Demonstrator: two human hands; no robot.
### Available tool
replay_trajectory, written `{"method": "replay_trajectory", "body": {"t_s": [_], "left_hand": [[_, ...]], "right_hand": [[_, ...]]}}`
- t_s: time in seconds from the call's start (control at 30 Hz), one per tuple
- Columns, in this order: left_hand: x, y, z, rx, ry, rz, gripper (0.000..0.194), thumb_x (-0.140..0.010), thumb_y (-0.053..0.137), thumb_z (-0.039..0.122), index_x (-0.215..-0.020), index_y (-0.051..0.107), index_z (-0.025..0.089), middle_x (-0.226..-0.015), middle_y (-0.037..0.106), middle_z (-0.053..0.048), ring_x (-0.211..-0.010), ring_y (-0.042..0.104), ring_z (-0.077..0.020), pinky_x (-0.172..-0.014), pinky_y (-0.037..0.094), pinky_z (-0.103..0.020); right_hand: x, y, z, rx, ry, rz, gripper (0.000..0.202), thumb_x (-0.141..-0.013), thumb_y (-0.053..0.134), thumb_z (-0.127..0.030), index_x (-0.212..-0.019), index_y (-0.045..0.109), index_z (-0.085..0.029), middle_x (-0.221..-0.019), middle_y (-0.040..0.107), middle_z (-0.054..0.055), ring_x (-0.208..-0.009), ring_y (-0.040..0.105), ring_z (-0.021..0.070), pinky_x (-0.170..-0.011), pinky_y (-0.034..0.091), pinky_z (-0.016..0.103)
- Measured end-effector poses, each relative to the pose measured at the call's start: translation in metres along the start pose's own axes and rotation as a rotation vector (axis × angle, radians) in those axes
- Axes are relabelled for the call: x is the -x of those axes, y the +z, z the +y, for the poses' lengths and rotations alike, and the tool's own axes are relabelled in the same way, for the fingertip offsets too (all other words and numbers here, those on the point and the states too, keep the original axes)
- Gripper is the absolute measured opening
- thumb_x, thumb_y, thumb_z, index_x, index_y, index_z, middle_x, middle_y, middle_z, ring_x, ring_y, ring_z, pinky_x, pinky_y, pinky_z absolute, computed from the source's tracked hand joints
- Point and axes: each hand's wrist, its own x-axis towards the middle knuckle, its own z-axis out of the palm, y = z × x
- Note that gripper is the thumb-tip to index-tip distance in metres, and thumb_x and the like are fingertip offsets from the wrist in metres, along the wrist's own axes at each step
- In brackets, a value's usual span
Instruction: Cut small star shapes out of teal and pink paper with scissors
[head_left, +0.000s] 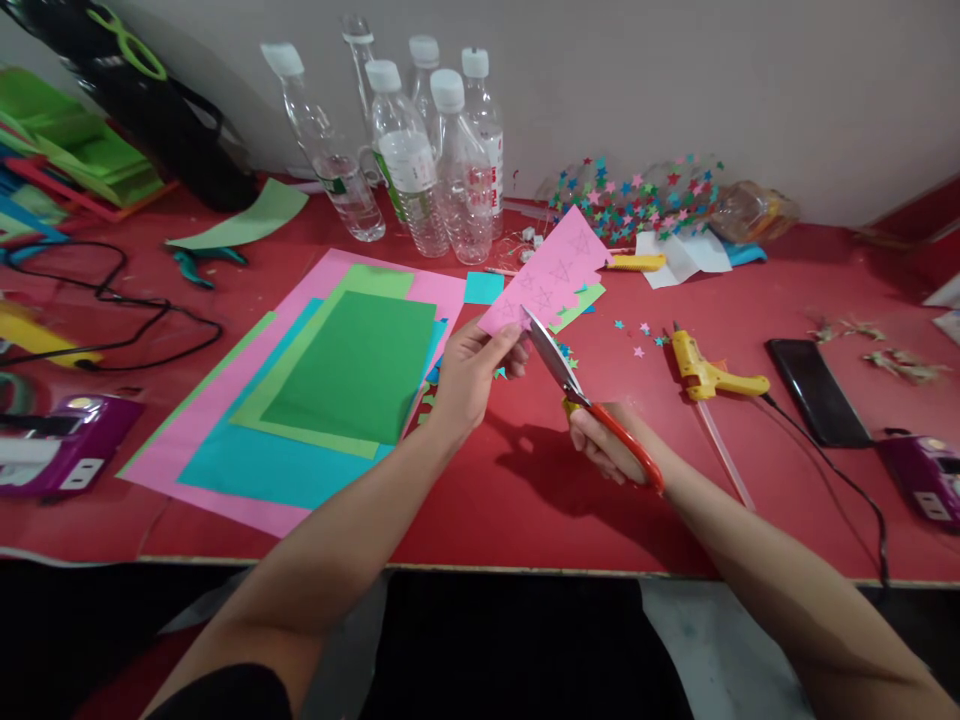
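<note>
My left hand pinches the lower left end of a pink paper strip, which has several stars drawn on it. The strip is held up at a slant above the table. In my right hand is a pair of scissors with red handles, the fingers closed around them. The blade tips meet the lower edge of the strip close to my left thumb. Small cut paper stars lie scattered to the right, and more bits of paper lie partly hidden under my left hand.
Stacked coloured sheets lie on the left. Several plastic bottles stand along the wall, near a clear container covered with stars. To the right are a yellow glue gun, its cord and a black phone. A yellow cutter lies behind.
</note>
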Motion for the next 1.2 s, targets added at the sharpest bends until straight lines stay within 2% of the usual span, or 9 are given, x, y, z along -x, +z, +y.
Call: {"method": "replay_trajectory", "body": {"t_s": [0.53, 0.87, 1.1, 1.2], "left_hand": [[-0.002, -0.002, -0.002, 0.002, -0.003, -0.018, 0.015, -0.078, 0.067, 0.028, -0.073, 0.064, 0.015, -0.059, 0.064, 0.001, -0.045, 0.055, -0.0055, -0.045, 0.043, -0.019], [-0.004, -0.006, 0.002, 0.035, -0.039, -0.018, 0.012, -0.079, 0.065, 0.025, -0.072, 0.064, 0.015, -0.058, 0.064, 0.002, -0.043, 0.054, -0.0045, -0.042, 0.041, -0.017], [-0.009, -0.009, 0.004, 0.048, -0.063, 0.057, 0.019, -0.075, 0.068, 0.029, -0.067, 0.057, 0.016, -0.054, 0.059, 0.004, -0.041, 0.05, -0.0035, -0.04, 0.038, -0.015], [-0.008, -0.006, 0.005, 0.068, -0.119, 0.001, 0.022, -0.076, 0.069, 0.034, -0.069, 0.058, 0.016, -0.056, 0.06, 0.003, -0.044, 0.052, -0.0041, -0.042, 0.04, -0.016]], "right_hand": [[0.0, -0.003, -0.009, 0.016, 0.07, 0.03, 0.049, -0.077, 0.05, -0.067, -0.061, 0.042, -0.021, -0.033, 0.034, -0.01, -0.025, 0.034, 0.006, -0.031, 0.027, 0.019], [-0.001, -0.007, -0.012, 0.036, 0.095, 0.031, 0.043, -0.077, 0.052, -0.059, -0.059, 0.043, -0.02, -0.034, 0.036, -0.009, -0.026, 0.036, 0.0062, -0.032, 0.028, 0.019], [-0.003, -0.007, -0.006, 0.019, 0.1, 0.012, 0.043, -0.075, 0.054, -0.06, -0.06, 0.044, -0.02, -0.035, 0.036, -0.01, -0.026, 0.036, 0.0064, -0.031, 0.027, 0.019], [-0.003, -0.005, -0.006, 0.021, 0.083, 0.038, 0.043, -0.077, 0.052, -0.059, -0.061, 0.043, -0.02, -0.035, 0.037, -0.009, -0.026, 0.037, 0.0066, -0.032, 0.028, 0.019]]}}
